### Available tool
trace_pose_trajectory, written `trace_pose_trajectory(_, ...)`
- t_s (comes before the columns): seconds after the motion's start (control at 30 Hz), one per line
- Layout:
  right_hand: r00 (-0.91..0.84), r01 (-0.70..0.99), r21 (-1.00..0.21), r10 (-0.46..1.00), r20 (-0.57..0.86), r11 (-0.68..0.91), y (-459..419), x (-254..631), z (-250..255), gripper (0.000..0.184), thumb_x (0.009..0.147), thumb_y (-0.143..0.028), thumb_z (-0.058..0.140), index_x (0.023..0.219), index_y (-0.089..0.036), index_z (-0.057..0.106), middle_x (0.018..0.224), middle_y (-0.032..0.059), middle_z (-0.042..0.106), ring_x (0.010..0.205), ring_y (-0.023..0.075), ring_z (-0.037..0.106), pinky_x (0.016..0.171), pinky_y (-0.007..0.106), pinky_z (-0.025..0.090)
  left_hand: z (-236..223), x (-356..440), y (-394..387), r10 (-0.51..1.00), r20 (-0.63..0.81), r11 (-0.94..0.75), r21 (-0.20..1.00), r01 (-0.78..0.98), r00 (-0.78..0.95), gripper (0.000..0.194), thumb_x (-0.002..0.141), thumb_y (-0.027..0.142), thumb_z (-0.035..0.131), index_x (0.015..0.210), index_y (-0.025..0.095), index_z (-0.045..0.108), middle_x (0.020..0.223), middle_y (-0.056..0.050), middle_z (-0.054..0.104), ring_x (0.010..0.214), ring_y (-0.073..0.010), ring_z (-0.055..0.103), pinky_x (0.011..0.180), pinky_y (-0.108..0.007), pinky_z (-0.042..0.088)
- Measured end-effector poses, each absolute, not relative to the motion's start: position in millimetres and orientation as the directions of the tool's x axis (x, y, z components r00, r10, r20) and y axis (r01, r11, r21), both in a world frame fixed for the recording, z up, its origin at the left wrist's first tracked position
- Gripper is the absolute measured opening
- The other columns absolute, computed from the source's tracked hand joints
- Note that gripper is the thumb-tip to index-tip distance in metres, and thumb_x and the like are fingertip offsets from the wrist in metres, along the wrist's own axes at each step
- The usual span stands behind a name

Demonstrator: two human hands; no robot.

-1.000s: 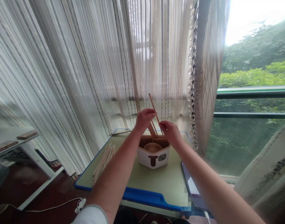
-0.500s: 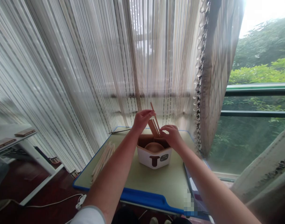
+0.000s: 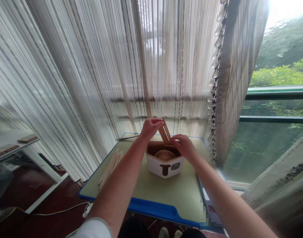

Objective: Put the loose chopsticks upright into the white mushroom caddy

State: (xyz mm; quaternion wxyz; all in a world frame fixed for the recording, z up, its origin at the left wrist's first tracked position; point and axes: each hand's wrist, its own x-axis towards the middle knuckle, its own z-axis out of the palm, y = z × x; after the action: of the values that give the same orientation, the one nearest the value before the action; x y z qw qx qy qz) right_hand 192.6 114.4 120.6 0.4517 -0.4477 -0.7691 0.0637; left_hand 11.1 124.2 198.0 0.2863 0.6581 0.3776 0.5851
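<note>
A white box (image 3: pixel 155 167) with a brown inside and a rounded brown hump stands on the small table. Several thin wooden sticks that look like chopsticks (image 3: pixel 162 135) stand slanted at its back. My left hand (image 3: pixel 151 128) pinches the upper part of one chopstick (image 3: pixel 166 128) above the box. Lower down, the fingertips of my right hand (image 3: pixel 183 144) close round the same stick near the box's back right rim. A loose pile of paler chopsticks (image 3: pixel 111 167) lies to the left, partly behind my left forearm.
The table (image 3: pixel 151 190) has a blue edge and a blue front tray. A thin dark object (image 3: pixel 128 137) lies at its back left. String curtains (image 3: pixel 116 66) hang close behind, a window (image 3: pixel 273 132) is at right, and a white desk (image 3: pixel 42 165) stands at left.
The chopstick between my hands has gone down toward the box and now lines up more with the others. My hands have stayed nearly in place. The view has shifted slightly.
</note>
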Motion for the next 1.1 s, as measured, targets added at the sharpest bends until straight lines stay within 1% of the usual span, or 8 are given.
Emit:
trace_pose_trajectory(0.2,-0.202,0.671,-0.377,0.647,0.735,0.638,113.3,193.2,121.6,0.016,0.077,-0.028,0.054,0.083,-0.023,0.068,0.098,0.0045,0.063,0.096,0.0209,0.051,0.085,0.036,0.041,199.2,7.2,120.1,0.821,0.571,-0.569,0.817,0.099,0.011,0.032,0.066,0.035,0.065,0.09,0.014,0.065,0.085,-0.008,0.068,0.079,-0.0157,0.063,0.075,-0.031,0.049)
trace_pose_trajectory(0.43,-0.233,0.631,-0.356,0.606,0.76,0.689,113.2,181.6,132.1,0.02,0.082,-0.029,0.049,0.082,-0.022,0.067,0.089,0.0039,0.066,0.087,0.0188,0.055,0.083,0.035,0.041,194.3,13.2,111.6,0.799,0.599,-0.598,0.785,0.162,0.048,0.025,0.071,0.035,0.059,0.085,0.015,0.067,0.083,-0.007,0.068,0.079,-0.0163,0.062,0.075,-0.03,0.049)
trace_pose_trajectory(0.53,-0.228,0.639,-0.365,0.62,0.751,0.677,112.5,183.1,130.3,0.024,0.084,-0.031,0.047,0.081,-0.022,0.068,0.086,0.0039,0.066,0.085,0.0182,0.056,0.082,0.035,0.041,187.5,11.1,112.4,0.807,0.59,-0.591,0.802,0.085,0.045,0.025,0.073,0.03,0.058,0.092,0.015,0.065,0.089,-0.007,0.067,0.086,-0.0165,0.062,0.081,-0.032,0.048)
trace_pose_trajectory(0.67,-0.263,0.625,-0.408,0.671,0.693,0.666,114.3,190.2,125.0,0.023,0.082,-0.031,0.049,0.077,-0.022,0.069,0.09,0.0047,0.065,0.084,0.0174,0.057,0.08,0.033,0.043,164.9,3.1,114.7,0.826,0.558,-0.556,0.83,0.039,-0.077,0.034,0.07,0.022,0.06,0.104,0.016,0.058,0.099,-0.008,0.065,0.09,-0.0166,0.06,0.08,-0.033,0.049)
trace_pose_trajectory(0.8,-0.307,0.587,-0.478,0.726,0.616,0.654,116.4,195.6,123.1,0.021,0.08,-0.03,0.05,0.078,-0.022,0.07,0.099,0.0056,0.062,0.081,0.0154,0.059,0.076,0.03,0.047,143.3,-0.5,112.1,0.873,0.487,-0.487,0.873,0.03,0.023,0.028,0.068,0.027,0.063,0.093,0.013,0.063,0.09,-0.009,0.066,0.081,-0.0171,0.062,0.073,-0.034,0.052)
trace_pose_trajectory(0.9,-0.273,0.568,-0.491,0.714,0.645,0.661,116.8,193.2,124.8,0.02,0.079,-0.03,0.051,0.085,-0.022,0.068,0.099,0.0054,0.062,0.087,0.017,0.058,0.08,0.031,0.046,141.8,1.8,111.3,0.873,0.483,-0.485,0.874,0.031,0.063,0.027,0.068,0.029,0.064,0.088,0.012,0.065,0.084,-0.008,0.067,0.075,-0.0165,0.062,0.068,-0.033,0.053)
trace_pose_trajectory(1.0,-0.219,0.555,-0.532,0.73,0.647,0.639,116.1,187.4,127.0,0.023,0.081,-0.032,0.048,0.089,-0.021,0.066,0.092,0.0044,0.065,0.084,0.0168,0.059,0.076,0.03,0.046,148.5,4.0,114.4,0.881,0.47,-0.471,0.882,0.013,0.061,0.027,0.066,0.029,0.066,0.087,0.012,0.066,0.081,-0.008,0.067,0.07,-0.0159,0.062,0.062,-0.031,0.053)
trace_pose_trajectory(1.1,-0.249,0.573,-0.543,0.762,0.598,0.614,115.2,184.2,127.4,0.026,0.083,-0.034,0.044,0.083,-0.023,0.067,0.085,0.003,0.067,0.081,0.0169,0.06,0.074,0.029,0.044,153.0,3.1,117.6,0.889,0.453,-0.454,0.891,0.0,0.069,0.027,0.066,0.029,0.066,0.087,0.012,0.066,0.082,-0.008,0.067,0.07,-0.0163,0.063,0.061,-0.031,0.054)
